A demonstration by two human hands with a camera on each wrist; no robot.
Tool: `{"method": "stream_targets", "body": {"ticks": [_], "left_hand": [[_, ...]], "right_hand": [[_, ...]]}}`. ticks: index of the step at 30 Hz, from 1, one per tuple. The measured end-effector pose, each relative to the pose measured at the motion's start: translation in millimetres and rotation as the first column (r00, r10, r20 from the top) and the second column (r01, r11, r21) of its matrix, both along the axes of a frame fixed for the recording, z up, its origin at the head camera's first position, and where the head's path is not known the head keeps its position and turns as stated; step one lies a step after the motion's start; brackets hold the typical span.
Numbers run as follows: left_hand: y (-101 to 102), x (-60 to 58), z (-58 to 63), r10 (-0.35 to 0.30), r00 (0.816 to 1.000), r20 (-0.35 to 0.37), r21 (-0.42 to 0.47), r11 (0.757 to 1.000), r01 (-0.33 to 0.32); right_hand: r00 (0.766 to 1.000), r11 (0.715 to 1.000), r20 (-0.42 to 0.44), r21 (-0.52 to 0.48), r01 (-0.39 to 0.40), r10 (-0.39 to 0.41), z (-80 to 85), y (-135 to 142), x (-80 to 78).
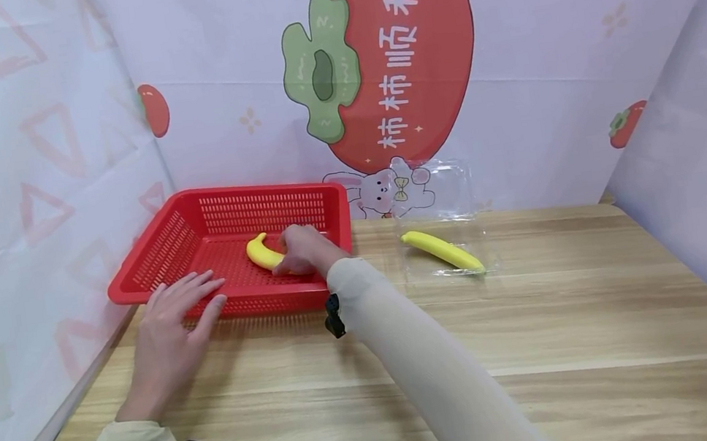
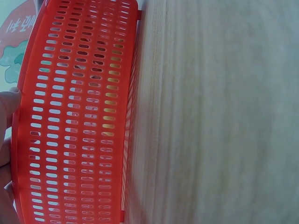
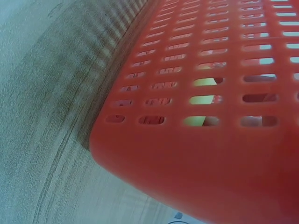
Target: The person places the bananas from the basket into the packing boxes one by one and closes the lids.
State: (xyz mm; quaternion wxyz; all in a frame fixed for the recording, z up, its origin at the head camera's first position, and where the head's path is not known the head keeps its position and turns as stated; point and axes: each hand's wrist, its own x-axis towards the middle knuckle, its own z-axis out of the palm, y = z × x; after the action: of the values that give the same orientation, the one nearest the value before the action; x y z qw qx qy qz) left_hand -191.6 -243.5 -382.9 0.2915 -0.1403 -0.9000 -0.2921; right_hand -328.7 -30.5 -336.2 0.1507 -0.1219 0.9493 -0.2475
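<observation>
Right grip [image 1: 305, 247] pinches a banana [image 1: 261, 254] inside the basket [image 1: 266, 209], left grip [image 1: 172, 335] outstretched over its near rim [image 1: 272, 290].

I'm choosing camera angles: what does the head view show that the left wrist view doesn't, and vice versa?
Only the head view shows the right hand gripping a curved yellow banana inside a red slotted plastic basket, and a slim yellow piece in an open clear plastic box. Only the left wrist view shows the basket's near wall almost face-on, with yellow glimpsed through it. Both show the basket, the left hand at its rim, the pale wood-grain table and the backdrop with red-and-green print.
</observation>
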Motion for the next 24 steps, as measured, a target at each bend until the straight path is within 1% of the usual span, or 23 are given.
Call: {"method": "stream_targets", "body": {"ticks": [5,11,14,18,20,21,24], "left_hand": [[0.0,0.0,0.1,-0.006,1.000,-0.010,0.004,1.000,0.006],[0.5,0.3,0.9,-0.006,1.000,-0.016,0.006,1.000,0.006],[0.6,0.8,1.2,-0.002,1.000,-0.011,0.004,1.000,0.002],[0.7,0.8,1.0,-0.001,1.000,-0.011,0.004,1.000,0.001],[0.6,0.7,0.7,-0.002,1.000,-0.013,0.004,1.000,0.002],[0.5,0.7,0.5,-0.002,1.000,-0.013,0.004,1.000,0.002],[0.1,0.8,-0.1,-0.002,1.000,-0.015,0.003,1.000,0.002]], "right_hand": [[0.998,0.999,-0.038,0.017,-0.040,0.040,-0.6,2.5,0.6],[0.995,0.997,-0.072,0.010,-0.071,0.071,-0.1,4.6,1.2],[0.994,0.996,-0.055,0.016,-0.089,0.090,0.5,5.0,1.1],[0.996,0.995,0.007,0.035,-0.093,0.093,1.7,5.3,1.3],[0.995,0.994,0.021,0.046,-0.096,0.095,1.4,5.2,1.8],[0.995,0.994,0.021,0.053,-0.100,0.099,1.0,5.2,2.2],[0.991,0.988,-0.012,0.083,-0.131,0.133,-1.5,5.0,3.4]]}}
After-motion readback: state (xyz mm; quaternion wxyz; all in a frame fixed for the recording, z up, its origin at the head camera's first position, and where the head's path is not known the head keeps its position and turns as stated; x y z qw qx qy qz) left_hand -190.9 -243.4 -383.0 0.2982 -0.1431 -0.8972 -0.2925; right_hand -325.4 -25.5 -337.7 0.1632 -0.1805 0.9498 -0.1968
